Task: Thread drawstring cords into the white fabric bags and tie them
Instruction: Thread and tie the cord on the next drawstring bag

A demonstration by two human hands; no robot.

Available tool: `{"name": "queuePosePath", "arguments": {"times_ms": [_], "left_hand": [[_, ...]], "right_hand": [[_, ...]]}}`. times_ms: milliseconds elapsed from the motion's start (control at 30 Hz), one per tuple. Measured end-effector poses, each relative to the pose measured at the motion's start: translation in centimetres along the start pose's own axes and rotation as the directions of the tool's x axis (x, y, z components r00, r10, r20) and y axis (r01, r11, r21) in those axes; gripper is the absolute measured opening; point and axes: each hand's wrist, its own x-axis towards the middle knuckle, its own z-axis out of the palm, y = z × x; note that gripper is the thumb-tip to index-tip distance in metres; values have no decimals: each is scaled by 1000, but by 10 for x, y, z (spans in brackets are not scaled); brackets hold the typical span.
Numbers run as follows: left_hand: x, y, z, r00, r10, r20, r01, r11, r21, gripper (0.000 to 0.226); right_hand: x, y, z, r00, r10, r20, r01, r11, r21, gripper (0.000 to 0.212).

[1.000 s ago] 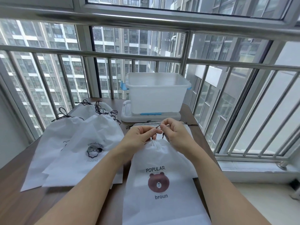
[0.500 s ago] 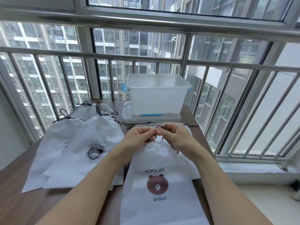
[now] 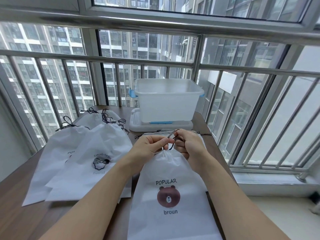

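the left hand (image 3: 150, 146) and right hand (image 3: 187, 144) met over the bunched top of the bear bag (image 3: 170, 193), which lay on the table (image 3: 20, 220). both pinched the dark cord (image 3: 173, 135). the knot itself hid behind the fingers. tied bags (image 3: 83, 153) lay to the left.

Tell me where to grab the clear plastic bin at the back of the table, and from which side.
Grip the plastic bin by its rolled top rim at the two short ends, beside the blue latches, coming down from above with one hand per end. Its walls look smooth and taper downward, and it rests on its lid.
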Motion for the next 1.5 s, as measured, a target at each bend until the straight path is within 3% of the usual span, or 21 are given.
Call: {"name": "queuePosePath", "arguments": {"times_ms": [300,700,800,933,1133,1500], "left_hand": [[-3,0,1,999,-10,33,11,1000,-10,23],[-5,5,2,998,-54,30,55,997,-54,23],[-6,7,2,998,-56,41,59,994,-91,24],[-9,10,0,994,-80,71,90,985,-148,24],[-9,12,2,997,-74,-2,73,992,-99,23],[-7,8,5,996,-69,-58,62,991,-115,17]], "right_hand": [[2,0,-10,987,145,69,-150,985,83,19],[0,0,-3,995,89,54,-94,991,95,31],[0,0,-3,993,100,64,-110,979,169,29],[-1,1,-2,996,82,38,-86,987,132,26],[-2,1,2,998,60,-6,-60,996,59,23],[-5,-1,2,999,28,-33,-24,995,96,18]]}}
